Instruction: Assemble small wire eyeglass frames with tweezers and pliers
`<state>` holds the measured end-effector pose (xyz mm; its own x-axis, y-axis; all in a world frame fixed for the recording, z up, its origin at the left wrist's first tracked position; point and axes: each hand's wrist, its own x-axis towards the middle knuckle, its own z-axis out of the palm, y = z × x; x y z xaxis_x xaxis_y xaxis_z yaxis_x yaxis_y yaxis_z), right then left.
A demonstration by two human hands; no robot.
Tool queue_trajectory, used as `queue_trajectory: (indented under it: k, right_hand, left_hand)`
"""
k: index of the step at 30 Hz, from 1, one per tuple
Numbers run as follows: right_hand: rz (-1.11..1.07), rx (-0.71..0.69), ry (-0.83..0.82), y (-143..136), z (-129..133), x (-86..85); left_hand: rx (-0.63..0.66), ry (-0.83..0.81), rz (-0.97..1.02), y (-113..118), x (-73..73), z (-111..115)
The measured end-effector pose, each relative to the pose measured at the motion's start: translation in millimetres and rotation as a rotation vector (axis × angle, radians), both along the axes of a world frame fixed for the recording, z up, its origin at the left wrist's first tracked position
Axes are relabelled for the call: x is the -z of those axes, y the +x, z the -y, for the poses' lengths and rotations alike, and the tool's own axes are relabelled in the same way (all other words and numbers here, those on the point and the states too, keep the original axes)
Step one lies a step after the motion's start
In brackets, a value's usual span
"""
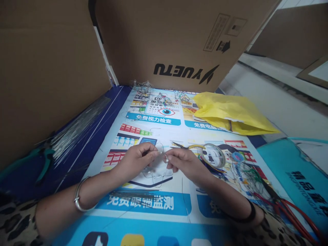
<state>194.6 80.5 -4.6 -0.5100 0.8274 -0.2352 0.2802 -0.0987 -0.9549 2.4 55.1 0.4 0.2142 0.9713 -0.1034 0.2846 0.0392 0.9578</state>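
Observation:
My left hand (143, 157) pinches a thin wire (163, 147) between thumb and fingertips, over the middle of the printed sheet. Facing it, my right hand (186, 162) is closed in a pinch on the same wire, with a small pearl-like bead (167, 160) at its fingertips. The wire bows up in a loop between the two hands. Beneath them lies a thin wire piece strung with small beads (153, 176), partly hidden by my left hand. Just beyond my right hand are dark-bladed scissors (188, 146) with yellow handles, beside a round spool (221, 155).
Cardboard panels (133, 37) stand behind and left. Teal-handled pliers (46, 160) and a wire bundle (79, 124) lie left. Tangled wires (166, 99) lie at the back. Rightward are a yellow bag (230, 109), beaded wires (246, 177), a red-handled tool (289, 208) and a teal bag (304, 177).

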Motion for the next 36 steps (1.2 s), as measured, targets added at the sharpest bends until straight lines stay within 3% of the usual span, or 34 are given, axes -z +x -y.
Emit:
queue_trajectory:
  k: [4, 7, 13, 28, 36]
  right_hand:
    - [-0.108, -0.023, -0.094, 1.1, 1.4, 0.2]
    - [-0.127, -0.055, -0.070, -0.8, 4.5, 1.9]
    - [-0.113, 0.138, 0.004, -9.2, 9.1, 8.4]
    - [-0.245, 0.087, -0.242, -7.2, 8.6, 0.4]
    - [-0.266, 0.087, -0.197, -4.3, 7.7, 2.1]
  left_hand:
    - [-0.004, -0.001, -0.008, -0.2, 0.9, 1.0]
    - [-0.015, 0.019, -0.017, -0.5, 0.7, 0.7]
    - [-0.028, -0.044, 0.050, 1.1, -0.4, 0.7]
    - [0.005, -0.170, 0.158, 2.3, 0.3, -0.4]
    - [0.014, -0.159, 0.139, 0.0, 2.8, -2.4]
